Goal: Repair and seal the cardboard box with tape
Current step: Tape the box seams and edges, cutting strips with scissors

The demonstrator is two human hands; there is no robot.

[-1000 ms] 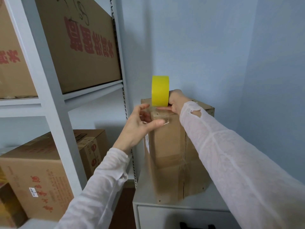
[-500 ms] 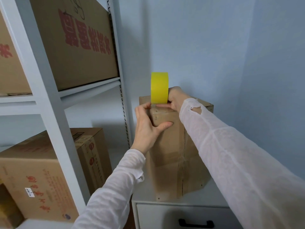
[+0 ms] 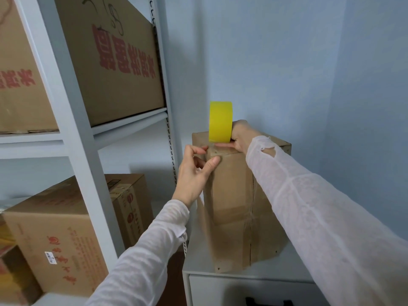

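Note:
A tall brown cardboard box (image 3: 238, 206) stands upright on a white cabinet. A yellow tape roll (image 3: 220, 121) stands on edge on the box's top front edge. My right hand (image 3: 241, 135) grips the roll from its right side, thumb along the roll's bottom. My left hand (image 3: 195, 171) is at the box's upper left front corner, thumb pressed on the front face, fingers curled at the corner. Clear tape runs down the front face; its end is hard to make out.
The white cabinet (image 3: 199, 257) has a drawer with a dark handle (image 3: 268, 302) below. A white metal shelf rack (image 3: 72, 133) stands on the left with large printed cardboard boxes (image 3: 66, 228) on its levels. Pale blue walls close in behind and on the right.
My left hand came from open air in front of the box onto its upper left corner and now presses there. The right hand and roll stayed on the top edge.

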